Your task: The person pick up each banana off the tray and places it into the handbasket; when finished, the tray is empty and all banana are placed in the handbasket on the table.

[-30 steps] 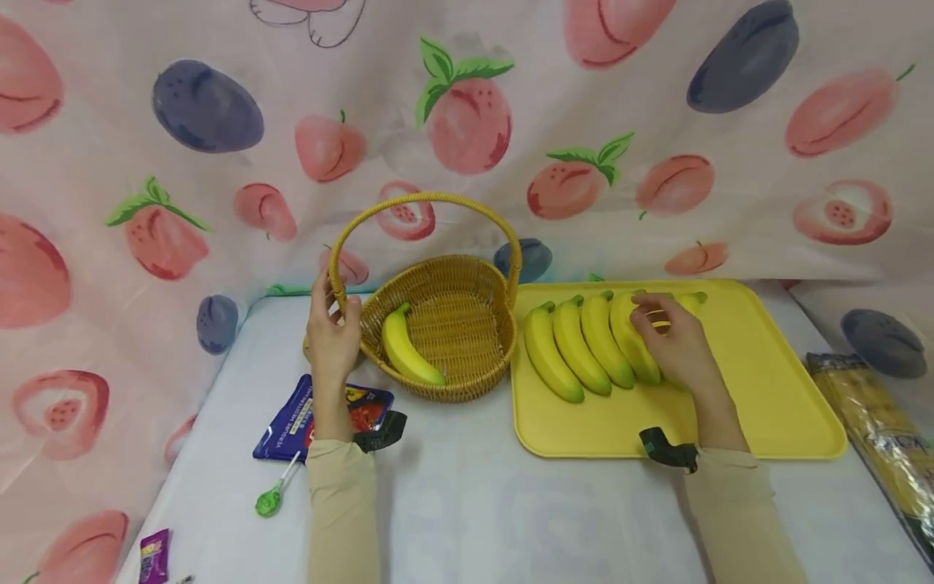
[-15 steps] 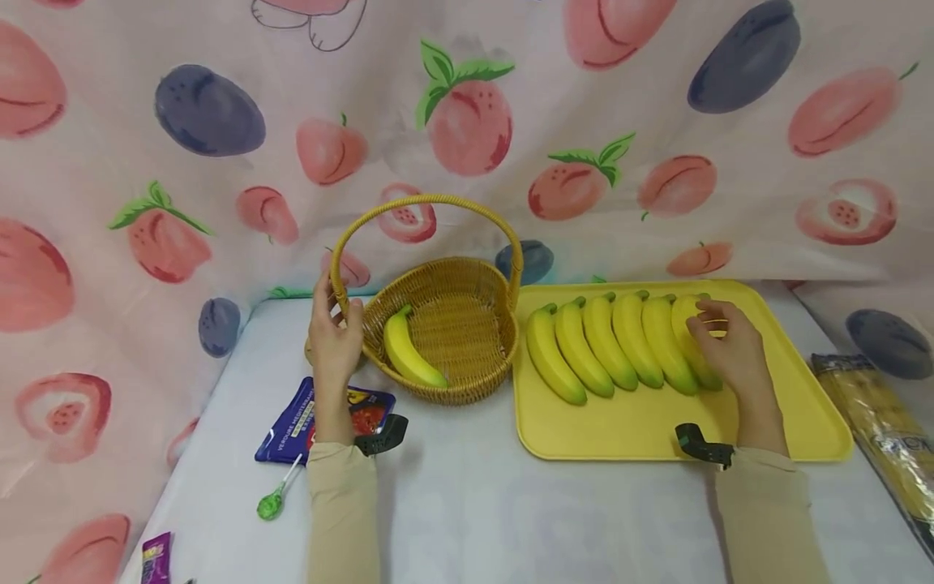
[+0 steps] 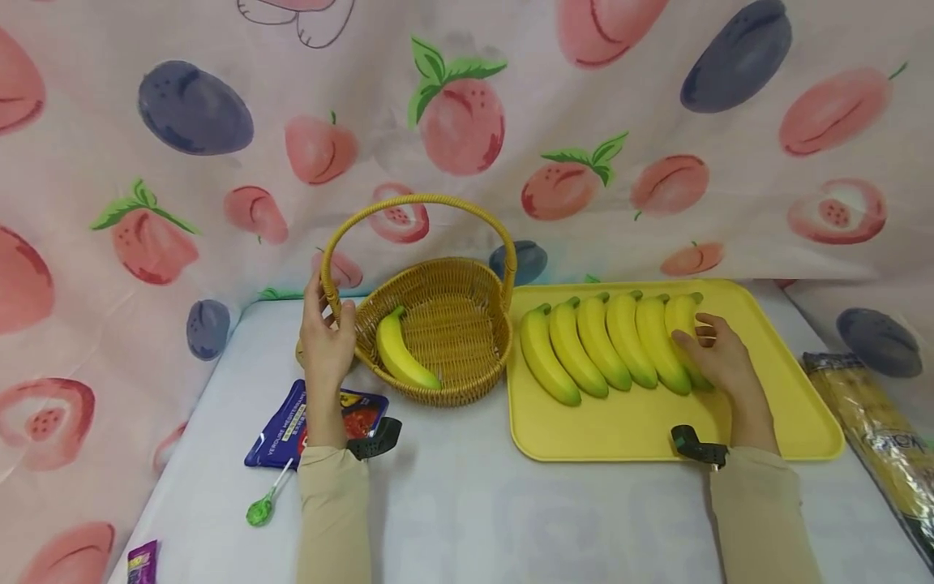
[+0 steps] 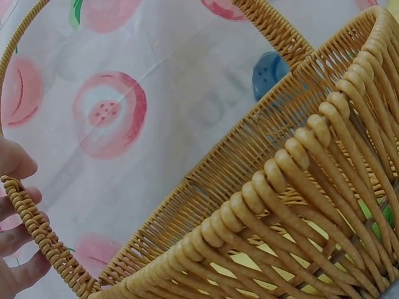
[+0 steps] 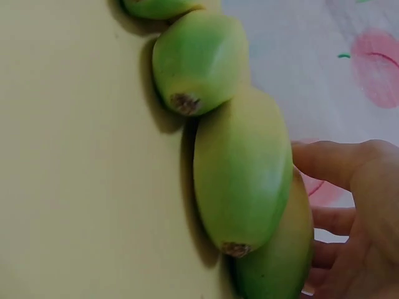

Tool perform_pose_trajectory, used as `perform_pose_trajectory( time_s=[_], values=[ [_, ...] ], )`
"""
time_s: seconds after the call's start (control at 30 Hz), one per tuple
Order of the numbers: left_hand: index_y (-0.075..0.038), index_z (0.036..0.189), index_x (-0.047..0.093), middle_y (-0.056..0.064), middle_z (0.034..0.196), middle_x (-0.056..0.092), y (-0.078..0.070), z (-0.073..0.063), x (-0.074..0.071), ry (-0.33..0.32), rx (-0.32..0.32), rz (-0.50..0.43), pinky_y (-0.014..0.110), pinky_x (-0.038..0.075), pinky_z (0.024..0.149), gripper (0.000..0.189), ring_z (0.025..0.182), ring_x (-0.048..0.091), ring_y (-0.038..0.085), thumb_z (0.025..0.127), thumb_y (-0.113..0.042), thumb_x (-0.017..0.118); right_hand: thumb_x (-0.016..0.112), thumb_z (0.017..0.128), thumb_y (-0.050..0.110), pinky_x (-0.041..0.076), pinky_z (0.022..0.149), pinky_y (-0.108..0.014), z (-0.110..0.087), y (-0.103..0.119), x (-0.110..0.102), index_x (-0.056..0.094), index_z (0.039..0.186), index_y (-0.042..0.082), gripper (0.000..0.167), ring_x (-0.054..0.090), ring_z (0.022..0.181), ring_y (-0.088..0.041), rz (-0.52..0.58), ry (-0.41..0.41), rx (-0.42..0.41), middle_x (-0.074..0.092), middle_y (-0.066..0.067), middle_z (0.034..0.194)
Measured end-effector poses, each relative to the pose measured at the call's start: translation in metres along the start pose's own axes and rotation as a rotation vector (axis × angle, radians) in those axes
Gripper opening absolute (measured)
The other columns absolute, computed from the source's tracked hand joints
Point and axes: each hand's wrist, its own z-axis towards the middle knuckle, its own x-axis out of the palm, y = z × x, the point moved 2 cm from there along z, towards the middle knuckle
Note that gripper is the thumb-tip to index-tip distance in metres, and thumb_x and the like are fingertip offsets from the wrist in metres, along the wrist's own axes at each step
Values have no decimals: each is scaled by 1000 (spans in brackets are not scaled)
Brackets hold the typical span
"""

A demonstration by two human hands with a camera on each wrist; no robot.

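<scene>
The left hand (image 3: 326, 337) has its fingers curled round the handle (image 3: 419, 199) of the basket (image 3: 456, 332) at nine o'clock; one banana (image 3: 399, 354) lies inside, toward eight. On the tray (image 3: 598, 430) at three o'clock, the right hand (image 3: 718, 357) has fingers bent and parted about the end banana (image 3: 679, 314); whether they grip is unclear.

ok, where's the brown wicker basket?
Head view: basket left of centre on the white table, between the left hand gripping its arched handle and the yellow rectangular tray.
</scene>
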Motion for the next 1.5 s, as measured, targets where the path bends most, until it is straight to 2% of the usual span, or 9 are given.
perform_pose_trajectory(
  time_s=[0.13, 0.37, 0.57, 0.63, 0.73, 0.93, 1.13, 1.5],
  values=[
    [-48, 144, 25, 10, 141, 46, 0, 0, 0, 0, -2, 0, 52, 43, 99, 61, 127, 45, 29, 95, -22, 50, 44, 95, 48, 34, 98, -62, 0, -2, 0, 17, 146, -8, 81, 36, 124, -52, -12, 16, 4, 34, -40, 138],
    [-38, 148, 25, 13, 142, 43, -2, 0, 1, 10, -11, 8, 53, 43, 99, 61, 126, 45, 31, 95, -23, 51, 44, 95, 48, 35, 99, -61, -1, -2, -1, 18, 146, -9, 80, 36, 125, -52, 1, 22, 34, 33, -40, 138],
    [-48, 144, 24, 9, 142, 44, -2, -1, 0, 12, -18, 14, 53, 42, 99, 61, 127, 45, 30, 95, -24, 51, 42, 96, 47, 37, 97, -60, -2, 5, -4, 16, 148, -6, 78, 37, 125, -52, 14, -1, 24, 34, -39, 139],
    [-49, 144, 23, 9, 143, 43, -1, -2, 0, 17, -24, 20, 52, 42, 100, 61, 128, 44, 30, 95, -25, 50, 42, 96, 45, 38, 97, -59, -4, 9, -5, 16, 148, -5, 77, 38, 124, -51, 13, -9, 8, 34, -38, 139],
    [-45, 145, 24, 8, 144, 43, 0, -4, -2, 21, -24, 23, 51, 41, 102, 59, 130, 42, 29, 95, -26, 50, 42, 97, 44, 38, 95, -58, -7, 17, -5, 16, 149, -4, 75, 38, 124, -50, 5, -7, -18, 34, -36, 139],
    [-41, 146, 25, 6, 144, 43, 1, -5, -5, 12, -29, 27, 52, 40, 104, 59, 132, 41, 27, 95, -27, 50, 44, 97, 36, 39, 90, -54, -9, 35, -2, 17, 148, -6, 71, 38, 120, -48, -17, 53, -122, 37, -33, 136],
    [-38, 146, 27, 5, 141, 46, -2, -3, -4, 1, 14, 1, 47, 41, 105, 60, 132, 42, 25, 95, -19, 51, 47, 97, 33, 41, 87, -47, -14, 48, 2, 23, 147, -6, 67, 40, 117, -43, -47, 114, -192, 40, -30, 135],
    [-38, 146, 29, 4, 140, 47, -2, -1, -2, 2, 31, -2, 47, 41, 105, 60, 131, 43, 24, 94, -18, 52, 54, 95, 31, 40, 94, -49, -27, 84, 22, 29, 147, 1, 65, 43, 117, -34, -38, 239, -298, 44, -21, 137]
  ],
)
